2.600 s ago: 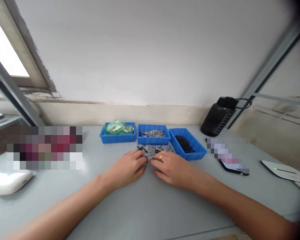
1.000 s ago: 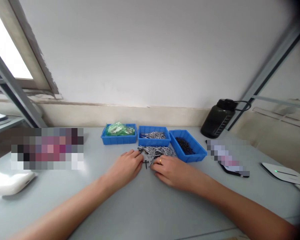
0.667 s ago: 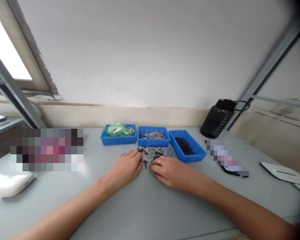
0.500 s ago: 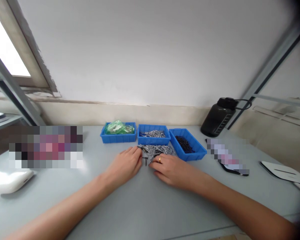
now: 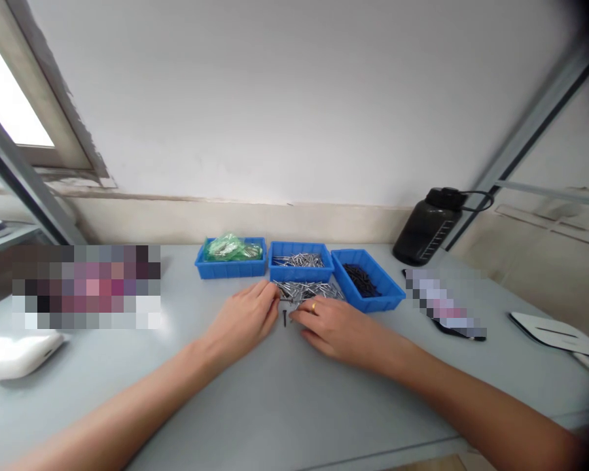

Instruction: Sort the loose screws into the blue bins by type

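your left hand (image 5: pixel 245 311) and right hand (image 5: pixel 336 325) curl narrowly by the silver metal fastener pile (image 5: pixel 310 288), grips unclear; a slim black screw (image 5: pixel 285 318) lies in front

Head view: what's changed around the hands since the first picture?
The left hand has moved left, opening a gap where a dark screw now shows; whether a hand released it is unclear. The right hand stays at the near edge of the silvery pile, and the three blue boxes stayed put.
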A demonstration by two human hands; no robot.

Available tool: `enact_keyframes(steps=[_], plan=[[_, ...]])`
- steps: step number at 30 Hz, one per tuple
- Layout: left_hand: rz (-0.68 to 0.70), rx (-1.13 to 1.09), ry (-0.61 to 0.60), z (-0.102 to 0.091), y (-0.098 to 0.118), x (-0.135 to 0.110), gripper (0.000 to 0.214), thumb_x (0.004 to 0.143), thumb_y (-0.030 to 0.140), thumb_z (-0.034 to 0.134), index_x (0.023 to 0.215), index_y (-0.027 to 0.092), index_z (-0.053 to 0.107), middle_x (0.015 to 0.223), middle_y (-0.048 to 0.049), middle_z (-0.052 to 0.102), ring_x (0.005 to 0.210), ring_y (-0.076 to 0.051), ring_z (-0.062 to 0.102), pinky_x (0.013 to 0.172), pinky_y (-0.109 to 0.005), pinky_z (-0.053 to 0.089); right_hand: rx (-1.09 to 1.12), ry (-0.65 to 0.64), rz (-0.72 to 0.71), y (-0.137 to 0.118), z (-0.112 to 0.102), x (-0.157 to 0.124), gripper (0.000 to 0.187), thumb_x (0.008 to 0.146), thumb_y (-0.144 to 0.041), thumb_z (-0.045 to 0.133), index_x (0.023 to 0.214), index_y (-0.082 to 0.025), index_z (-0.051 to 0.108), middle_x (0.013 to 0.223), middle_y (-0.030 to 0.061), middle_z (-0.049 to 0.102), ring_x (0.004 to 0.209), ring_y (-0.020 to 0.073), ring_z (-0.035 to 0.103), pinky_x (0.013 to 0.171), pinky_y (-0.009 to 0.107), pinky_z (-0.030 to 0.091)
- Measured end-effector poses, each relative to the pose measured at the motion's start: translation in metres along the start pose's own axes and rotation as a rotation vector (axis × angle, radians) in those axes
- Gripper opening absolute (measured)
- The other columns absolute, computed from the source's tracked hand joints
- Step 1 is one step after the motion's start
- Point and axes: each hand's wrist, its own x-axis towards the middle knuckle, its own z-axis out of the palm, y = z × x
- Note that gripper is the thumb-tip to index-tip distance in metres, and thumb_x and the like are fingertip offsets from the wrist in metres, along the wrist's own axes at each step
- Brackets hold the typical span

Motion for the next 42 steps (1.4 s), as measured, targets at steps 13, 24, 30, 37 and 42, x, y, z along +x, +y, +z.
enact_keyframes(steps=[13, 24, 30, 37, 42], plan=[[0.155, -0.056, 0.042, -0.0029, 0.0070, -0.0025, 0.017, 0.096, 0.023, 0.030, 0.092, 0.019, 0.046, 0.083, -0.0025, 0.057, 0.074, -0.016, 0.058, 0.065, -0.029, 0.046, -0.047, 0.152, 0.141, -0.0003, -0.0026, -0.0003, 0.017, 0.091, -0.028, 0.048, 0.093, -0.017, 0.061, 0.081, 0.0045, 0.063, 0.079, 0.0193, 0.058, 0.070, 0.031, 0.044], [0.168, -0.063, -0.034, -0.0039, 0.0067, -0.0033, 0.017, 0.095, 0.027, 0.035, 0.096, 0.019, 0.049, 0.085, -0.0033, 0.057, 0.078, -0.018, 0.058, 0.067, -0.031, 0.046, -0.049, 0.209, 0.078, -0.0004, -0.0016, 0.0004, 0.022, 0.094, -0.025, 0.042, 0.087, -0.016, 0.060, 0.075, 0.0039, 0.061, 0.073, 0.0176, 0.056, 0.067, 0.030, 0.042], [0.209, -0.045, -0.055, -0.0022, 0.0062, -0.0020, 0.023, 0.096, 0.025, 0.032, 0.090, 0.018, 0.053, 0.079, -0.0030, 0.056, 0.073, -0.017, 0.056, 0.064, -0.029, 0.046, -0.041, 0.210, 0.073, -0.0004, -0.0014, -0.0002, 0.020, 0.093, -0.023, 0.043, 0.085, -0.017, 0.059, 0.075, 0.0031, 0.060, 0.073, 0.0168, 0.056, 0.067, 0.029, 0.041], [0.233, -0.031, -0.033, -0.0015, 0.0062, -0.0023, 0.024, 0.095, 0.024, 0.033, 0.087, 0.017, 0.055, 0.076, -0.0029, 0.056, 0.068, -0.015, 0.055, 0.061, -0.027, 0.045, -0.063, 0.213, 0.074, 0.0013, -0.0010, -0.0004, 0.019, 0.093, -0.023, 0.043, 0.087, -0.017, 0.060, 0.074, 0.0032, 0.060, 0.073, 0.0174, 0.056, 0.067, 0.029, 0.042], [0.232, -0.037, -0.036, -0.0019, 0.0068, -0.0027, 0.024, 0.095, 0.024, 0.034, 0.088, 0.017, 0.055, 0.075, -0.0033, 0.057, 0.069, -0.016, 0.056, 0.061, -0.028, 0.046, -0.042, 0.197, 0.078, 0.0011, -0.0023, 0.0002, 0.018, 0.093, -0.023, 0.044, 0.086, -0.017, 0.060, 0.074, 0.0031, 0.060, 0.073, 0.0171, 0.056, 0.067, 0.029, 0.042]])
